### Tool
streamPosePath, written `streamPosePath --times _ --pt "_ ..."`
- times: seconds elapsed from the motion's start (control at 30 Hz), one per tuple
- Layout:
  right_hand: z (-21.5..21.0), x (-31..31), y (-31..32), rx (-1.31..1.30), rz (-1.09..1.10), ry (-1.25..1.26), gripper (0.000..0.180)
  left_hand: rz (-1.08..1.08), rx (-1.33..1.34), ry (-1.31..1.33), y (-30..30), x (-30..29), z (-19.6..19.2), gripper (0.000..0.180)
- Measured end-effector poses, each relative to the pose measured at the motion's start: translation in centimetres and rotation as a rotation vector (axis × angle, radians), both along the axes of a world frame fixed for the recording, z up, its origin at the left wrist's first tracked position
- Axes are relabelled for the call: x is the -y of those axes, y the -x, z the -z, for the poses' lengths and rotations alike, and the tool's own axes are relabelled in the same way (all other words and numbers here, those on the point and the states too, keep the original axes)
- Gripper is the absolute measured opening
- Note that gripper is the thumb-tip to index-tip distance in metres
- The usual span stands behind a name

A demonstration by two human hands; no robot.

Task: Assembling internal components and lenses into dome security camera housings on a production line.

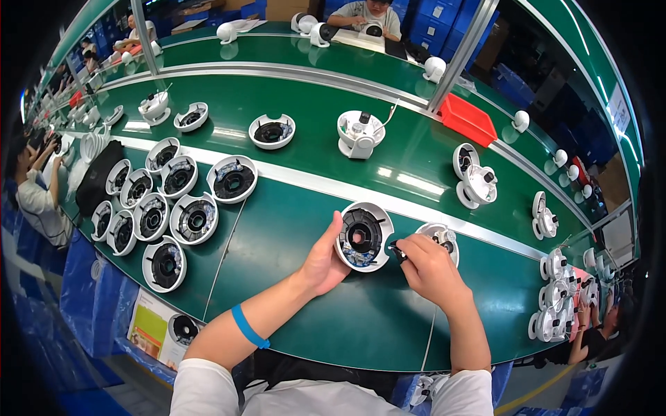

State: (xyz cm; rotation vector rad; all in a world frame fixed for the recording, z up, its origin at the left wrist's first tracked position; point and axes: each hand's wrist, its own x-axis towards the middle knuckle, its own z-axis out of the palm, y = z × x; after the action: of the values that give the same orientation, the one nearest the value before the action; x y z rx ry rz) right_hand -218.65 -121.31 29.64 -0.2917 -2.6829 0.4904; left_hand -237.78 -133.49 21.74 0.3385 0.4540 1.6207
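Above the counter (277, 222), my left hand (324, 260) gripped the white shell (372, 239); my right hand (431, 269) pinched a small black part (397, 252). A loosened pinch could have dropped it.

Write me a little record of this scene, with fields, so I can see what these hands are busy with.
Left hand: holding a round white housing with a black inside and blue circuit boards
Right hand: pinching a small dark part beside the housing; its details are too small to tell
Nearest neighbour: white unit, partly hidden behind the right hand
Left side: cluster of similar open housings on the green table
Farther right: red tray
Worn: blue band on the left forearm
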Motion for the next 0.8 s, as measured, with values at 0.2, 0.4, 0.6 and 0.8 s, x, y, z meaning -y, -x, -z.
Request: streamPosePath --times 0.2,0.4,0.6,0.8 --pt "4.6 0.6 5.8 0.001 -0.07 0.145 0.031 0.042 0.125 -0.006 5.0 0.1 3.0 0.079" --pt "7.6 1.8 11.5 -0.047 -0.054 -0.048 0.03 0.054 -0.001 -0.015 9.5 1.2 5.2 0.073" --pt "9.0 2.5 14.9 -0.019 -0.032 -0.123 0.03 0.036 -0.106 -0.081 12.5 1.4 6.6 0.075" --pt "10.0 3.0 17.1 0.038 -0.054 -0.277 0.022 -0.052 -0.605 -0.149 14.0 2.0 7.1 0.097"
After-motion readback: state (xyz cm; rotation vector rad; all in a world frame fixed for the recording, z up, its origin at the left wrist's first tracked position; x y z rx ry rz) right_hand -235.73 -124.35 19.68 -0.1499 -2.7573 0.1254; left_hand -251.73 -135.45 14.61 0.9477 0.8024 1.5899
